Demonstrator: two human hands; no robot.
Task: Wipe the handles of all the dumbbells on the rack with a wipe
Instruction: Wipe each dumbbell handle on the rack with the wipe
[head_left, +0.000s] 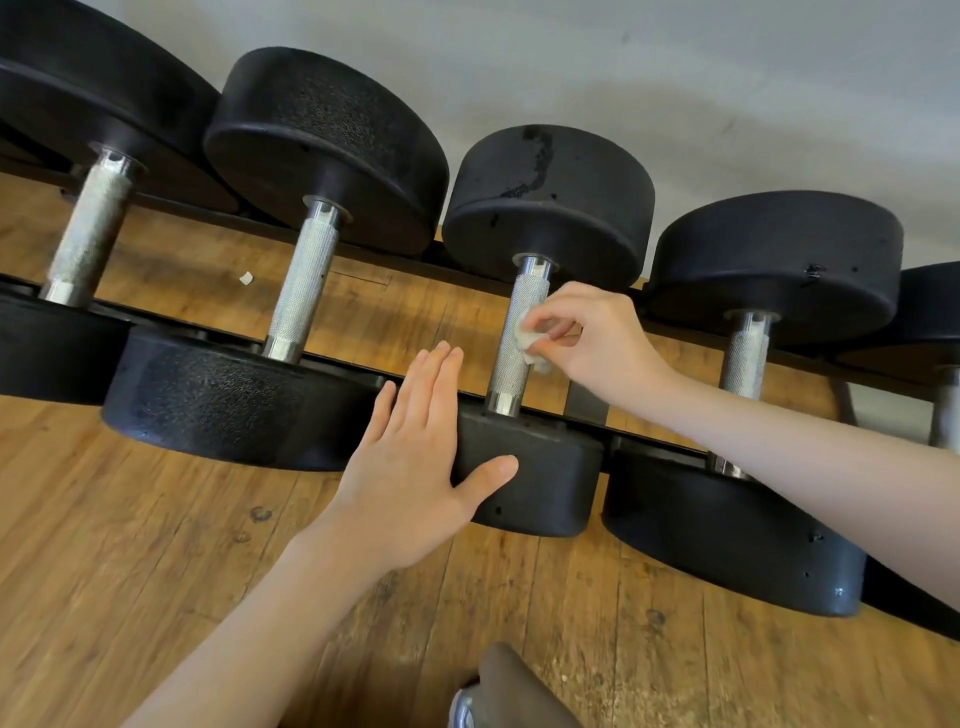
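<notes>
Right hand (592, 338) pinching wipe (530, 345) against handle (514, 343)

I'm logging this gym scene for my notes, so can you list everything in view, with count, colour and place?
dumbbells: five at least partly in view, black ends with silver handles, side by side on the rack
rack: one, black rails, running under the dumbbells
wipe: one, white, against the middle dumbbell's handle
scrap: one, white, on the floor behind the rack
floor: wood, brown, under the rack
wall: pale grey, behind the rack
shoe: one, grey, bottom edge
left hand: flat against the middle dumbbell's near end
right hand: fingers pinching the wipe
</notes>
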